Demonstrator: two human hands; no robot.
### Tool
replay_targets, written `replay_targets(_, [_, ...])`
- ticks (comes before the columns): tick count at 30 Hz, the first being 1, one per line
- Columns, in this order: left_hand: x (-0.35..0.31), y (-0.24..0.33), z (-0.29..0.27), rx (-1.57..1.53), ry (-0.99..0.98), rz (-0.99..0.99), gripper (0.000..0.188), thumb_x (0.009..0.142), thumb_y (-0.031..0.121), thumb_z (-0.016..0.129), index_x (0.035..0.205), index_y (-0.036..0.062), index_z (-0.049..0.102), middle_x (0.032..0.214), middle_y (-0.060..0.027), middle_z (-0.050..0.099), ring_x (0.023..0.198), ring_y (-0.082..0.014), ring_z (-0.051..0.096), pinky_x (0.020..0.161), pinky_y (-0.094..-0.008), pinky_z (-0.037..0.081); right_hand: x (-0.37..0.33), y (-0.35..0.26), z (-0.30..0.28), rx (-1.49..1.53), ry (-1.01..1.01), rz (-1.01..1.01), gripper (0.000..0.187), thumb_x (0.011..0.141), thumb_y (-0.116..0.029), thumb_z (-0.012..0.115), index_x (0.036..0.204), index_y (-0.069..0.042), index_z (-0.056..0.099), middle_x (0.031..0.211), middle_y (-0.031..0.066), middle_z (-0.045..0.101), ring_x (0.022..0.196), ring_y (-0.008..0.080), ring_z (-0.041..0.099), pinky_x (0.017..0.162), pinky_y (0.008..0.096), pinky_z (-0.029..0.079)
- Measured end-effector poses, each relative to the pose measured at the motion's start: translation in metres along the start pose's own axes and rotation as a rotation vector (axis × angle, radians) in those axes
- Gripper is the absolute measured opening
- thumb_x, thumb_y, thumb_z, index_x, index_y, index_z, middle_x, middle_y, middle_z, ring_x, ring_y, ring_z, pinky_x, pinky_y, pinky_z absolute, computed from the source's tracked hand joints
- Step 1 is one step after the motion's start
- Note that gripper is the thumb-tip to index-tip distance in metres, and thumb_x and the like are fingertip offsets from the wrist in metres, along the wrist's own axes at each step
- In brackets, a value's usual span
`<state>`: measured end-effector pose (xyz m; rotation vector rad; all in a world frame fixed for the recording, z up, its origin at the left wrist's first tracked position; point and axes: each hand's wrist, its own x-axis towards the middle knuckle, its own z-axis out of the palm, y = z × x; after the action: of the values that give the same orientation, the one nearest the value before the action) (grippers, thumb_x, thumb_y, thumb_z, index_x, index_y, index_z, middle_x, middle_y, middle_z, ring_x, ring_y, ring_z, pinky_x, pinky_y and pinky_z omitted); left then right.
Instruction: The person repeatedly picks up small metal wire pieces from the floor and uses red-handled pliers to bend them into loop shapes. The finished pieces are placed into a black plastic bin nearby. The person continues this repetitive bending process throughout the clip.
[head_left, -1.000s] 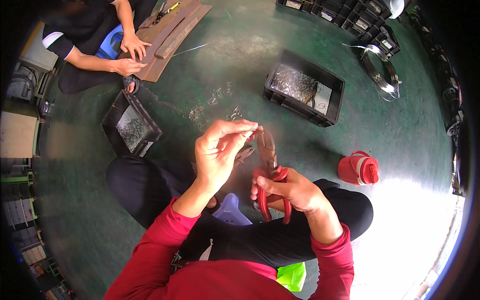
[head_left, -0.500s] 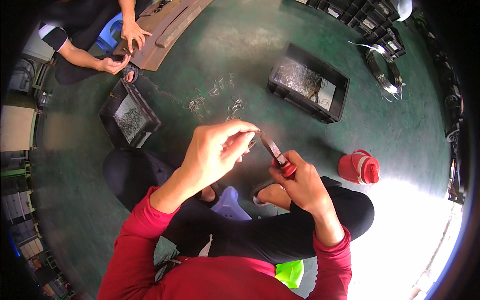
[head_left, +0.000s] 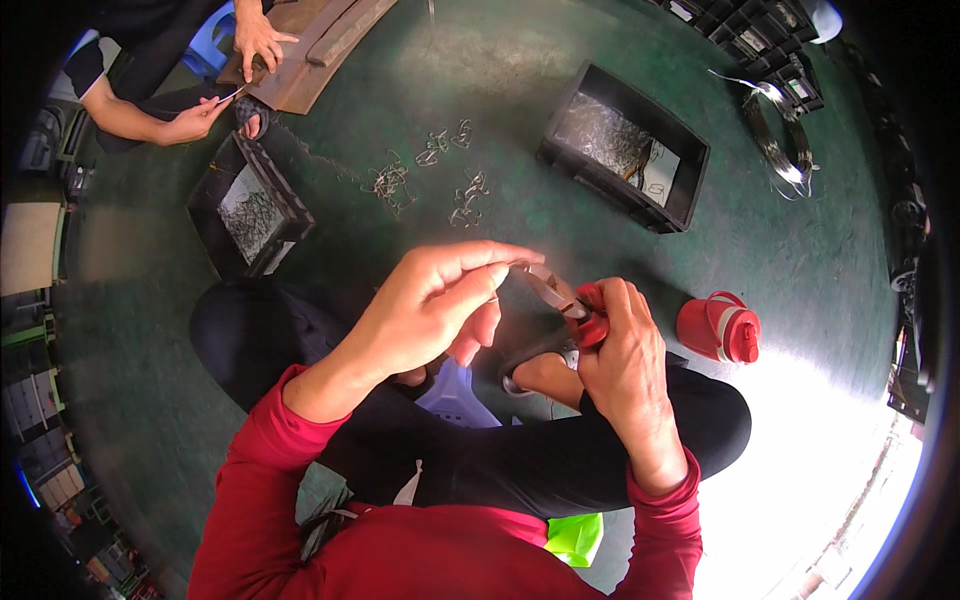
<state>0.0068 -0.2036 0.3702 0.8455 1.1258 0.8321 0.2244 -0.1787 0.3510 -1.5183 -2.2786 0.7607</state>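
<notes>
A pair of red-handled pliers (head_left: 552,290) is gripped in my right hand (head_left: 632,375), its jaws pointing up and left. At the jaw tips, the thumb and index finger of my left hand (head_left: 425,310) pinch together; what sits between them is too small to make out. My left hand's other fingers curl loosely below. Beyond my hands, several bent wire pieces (head_left: 388,185) lie in small loose heaps on the green floor.
A black crate (head_left: 692,190) with wire pieces stands ahead right, another black crate (head_left: 292,195) at left. A red jug (head_left: 712,328) is right of my knee; a wire coil (head_left: 772,140) lies farther off. A co-worker's hands (head_left: 262,45) work at a brown board (head_left: 300,85).
My right hand has turned the pliers, showing the jaws more broadly. My left hand's lower fingers have dropped and spread somewhat. The co-worker's lower hand now shows a thin, light strip.
</notes>
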Motion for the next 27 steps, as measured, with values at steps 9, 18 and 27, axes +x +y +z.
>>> replay_targets(9, [0.006, -0.010, -0.005, -0.018, -0.025, 0.040, 0.031, 0.103, 0.011, 0.042, 0.128, 0.0032, 0.059, 0.062, -0.0010, 0.057, 0.047, -0.0067, 0.052, 0.045, -0.0207, 0.042, 0.002, 0.002, 0.002, -0.195, 0.147, -0.083, 0.024, 0.077, 0.002, 0.063, 0.099, -0.001, 0.054, 0.088, 0.0165, 0.058, 0.086, 0.0378, 0.058, 0.071, 0.0445, 0.046])
replay_targets(18, [0.012, -0.028, -0.004, 0.215, 0.065, 0.253, 0.025, 0.100, 0.008, 0.049, 0.118, 0.0041, 0.067, 0.065, 0.0001, 0.055, 0.054, -0.0045, 0.048, 0.050, -0.0206, 0.039, 0.002, 0.000, -0.017, 0.317, -0.432, 0.234, 0.023, 0.086, -0.012, 0.069, 0.100, 0.001, 0.057, 0.089, 0.0144, 0.063, 0.082, 0.0243, 0.062, 0.076, 0.0346, 0.047])
replay_targets(27, [0.007, -0.016, -0.013, -0.026, -0.081, 0.021, 0.026, 0.098, 0.009, 0.051, 0.118, 0.0047, 0.068, 0.062, 0.0036, 0.049, 0.053, -0.0026, 0.043, 0.049, -0.0201, 0.035, 0.008, -0.005, -0.019, 0.495, -0.628, 0.356, 0.027, 0.089, -0.020, 0.070, 0.106, -0.001, 0.060, 0.088, 0.0077, 0.061, 0.084, 0.0133, 0.055, 0.079, 0.0295, 0.045])
